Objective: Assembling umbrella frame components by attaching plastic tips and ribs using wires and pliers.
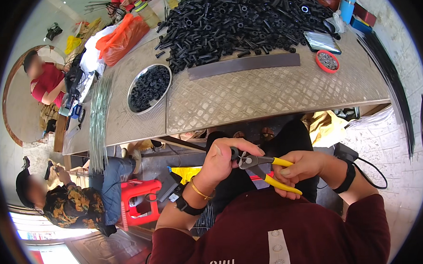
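Observation:
Close in front of my chest, my left hand grips a small black plastic part between thumb and fingers. My right hand is closed around the yellow handles of a pair of pliers. The handles are spread somewhat apart. The pliers' grey metal head reaches the black part beside my left fingertips. A small bright metal bit shows at the jaws, too small to name. My left fingers partly hide the black part.
Ahead is a table with a heap of black plastic parts, a metal bowl of black rings, a grey strip and a red dish. Thin wires overhang its left edge. Co-workers sit at left near a red stool.

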Demonstrator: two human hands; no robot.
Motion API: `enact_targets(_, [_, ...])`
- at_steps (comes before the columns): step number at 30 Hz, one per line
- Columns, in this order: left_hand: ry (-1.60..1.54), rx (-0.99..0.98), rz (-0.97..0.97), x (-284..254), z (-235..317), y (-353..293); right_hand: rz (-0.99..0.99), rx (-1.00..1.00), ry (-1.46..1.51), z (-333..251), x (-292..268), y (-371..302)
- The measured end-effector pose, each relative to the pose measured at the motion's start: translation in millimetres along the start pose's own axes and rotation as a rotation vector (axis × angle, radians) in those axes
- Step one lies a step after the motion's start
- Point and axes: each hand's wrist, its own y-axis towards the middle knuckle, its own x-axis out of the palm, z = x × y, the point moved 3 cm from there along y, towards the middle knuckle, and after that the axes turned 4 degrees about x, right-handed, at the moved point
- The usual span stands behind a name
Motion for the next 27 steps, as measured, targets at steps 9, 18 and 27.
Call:
enact_targets(9, [-0.066, -0.077, 0.26, -5.7, -8.4, -2.4, 0.199, -0.122, -0.315, -1.4, 1.5, 12.0])
enact_targets(18, [-0.381, -0.043, 0.365, -7.0, -35.0, 6.1, 1.621, -0.162, -1.842, -152.9, -52.2, -142.0])
enact_targets(27, [-0.42, -0.11, 0.39, -16.5, -52.4, 3.4, 1.676, 0.105, -1.954, -172.3, -127.3, -160.7])
